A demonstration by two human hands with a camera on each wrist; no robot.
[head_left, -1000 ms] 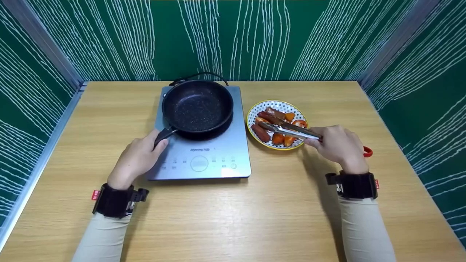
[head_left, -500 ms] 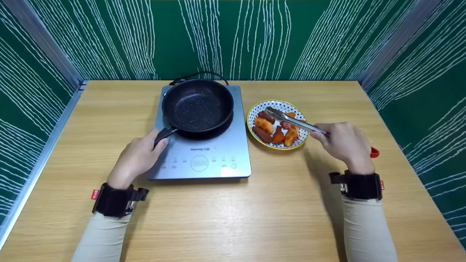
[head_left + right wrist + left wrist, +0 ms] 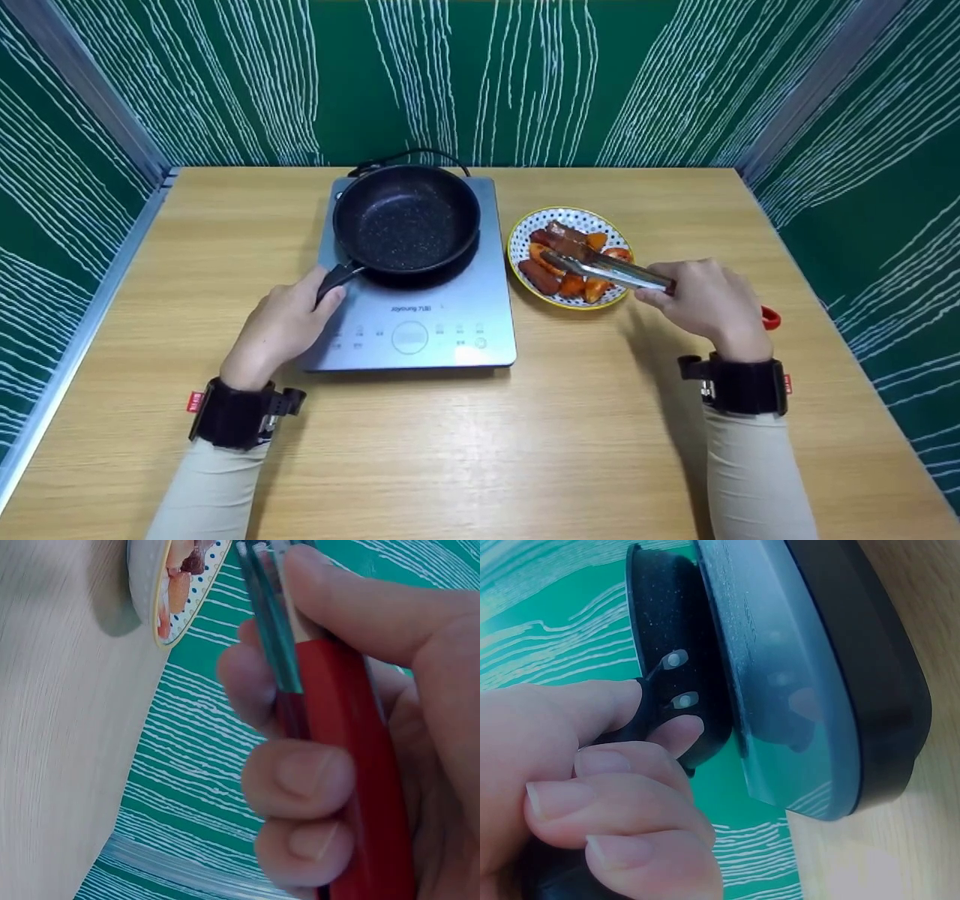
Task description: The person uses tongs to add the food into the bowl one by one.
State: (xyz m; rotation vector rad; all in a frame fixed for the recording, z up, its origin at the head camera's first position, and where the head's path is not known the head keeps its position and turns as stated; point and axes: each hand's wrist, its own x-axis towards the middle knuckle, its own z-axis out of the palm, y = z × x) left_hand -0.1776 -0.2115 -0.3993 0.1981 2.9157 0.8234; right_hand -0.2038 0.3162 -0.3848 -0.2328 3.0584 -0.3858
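Observation:
My left hand [image 3: 283,324] grips the black handle [image 3: 339,277] of a frying pan [image 3: 409,217], which stands on an induction cooker [image 3: 450,319]. Nothing lies in the pan. In the left wrist view, fingers curl round the handle beside the pan's two rivets. Over on the right, my right hand [image 3: 709,304] holds metal tongs [image 3: 626,274] by their red grips [image 3: 345,757]. The tongs' tips are down among reddish-brown and orange food pieces [image 3: 538,277] on a dotted plate [image 3: 525,225] with a yellow rim. Whether they pinch a piece, I cannot tell.
A black cord [image 3: 427,152] runs behind the pan at the table's back edge. Green walls with white streaks [image 3: 510,82] enclose the wooden table [image 3: 465,450] at the back and both sides. The plate stands just right of the cooker.
The tongs swung to the far side of the food half a second ago, then came back down nearer me. My right hand sits slightly further right than a second ago. The left hand and pan stay still.

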